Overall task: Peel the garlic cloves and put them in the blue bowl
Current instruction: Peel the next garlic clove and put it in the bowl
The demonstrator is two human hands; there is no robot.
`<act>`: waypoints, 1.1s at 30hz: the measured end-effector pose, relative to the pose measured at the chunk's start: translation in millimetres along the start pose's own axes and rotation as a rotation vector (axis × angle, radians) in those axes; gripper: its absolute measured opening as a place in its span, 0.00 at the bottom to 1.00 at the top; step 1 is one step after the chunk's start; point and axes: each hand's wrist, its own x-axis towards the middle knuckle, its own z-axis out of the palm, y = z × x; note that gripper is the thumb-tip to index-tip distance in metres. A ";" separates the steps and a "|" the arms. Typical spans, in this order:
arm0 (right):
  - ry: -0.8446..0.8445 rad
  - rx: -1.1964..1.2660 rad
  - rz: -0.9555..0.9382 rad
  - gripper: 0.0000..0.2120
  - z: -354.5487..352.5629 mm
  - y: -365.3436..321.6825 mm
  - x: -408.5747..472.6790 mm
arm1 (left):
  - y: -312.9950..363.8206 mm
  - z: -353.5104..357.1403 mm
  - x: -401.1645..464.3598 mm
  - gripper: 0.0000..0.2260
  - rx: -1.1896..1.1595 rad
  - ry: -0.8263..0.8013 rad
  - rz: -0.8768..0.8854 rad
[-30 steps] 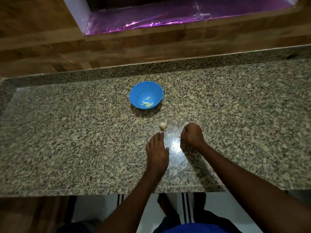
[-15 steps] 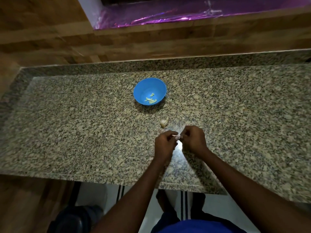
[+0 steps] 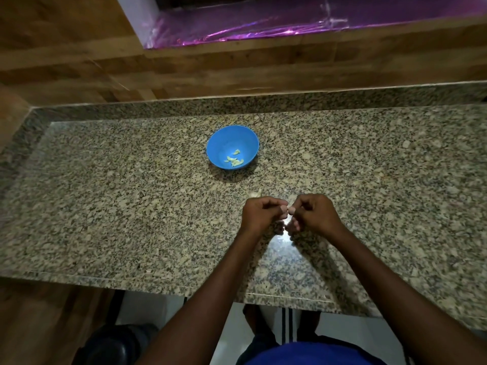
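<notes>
1. Both hands sit together at the near middle of the granite counter (image 3: 105,206), left hand (image 3: 259,213) and right hand (image 3: 315,213) almost touching, fingers curled in.
2. Straight ahead, the blue bowl (image 3: 220,146) stands alone, well apart from the hands, its top open from above.
3. Between hands and bowl, only one small garlic piece (image 3: 257,193) lies, just beyond the left knuckles.
4. Wide bare granite runs left and right.
5. At the back, a raised granite lip (image 3: 342,97) and a wooden wall (image 3: 237,69) close it off.
</notes>
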 end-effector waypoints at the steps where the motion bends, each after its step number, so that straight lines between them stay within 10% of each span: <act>1: -0.025 -0.038 -0.026 0.08 -3.3 -2.8 1.8 | 1.1 -1.4 1.1 0.06 0.013 -0.013 0.005; 11: -0.310 0.058 0.008 0.07 -21.6 -19.7 9.9 | 10.4 -12.5 5.2 0.04 0.100 -0.124 0.042; 33: -0.040 -0.093 0.057 0.18 -4.2 -32.9 6.7 | 18.4 -8.8 5.6 0.01 0.092 -0.030 0.182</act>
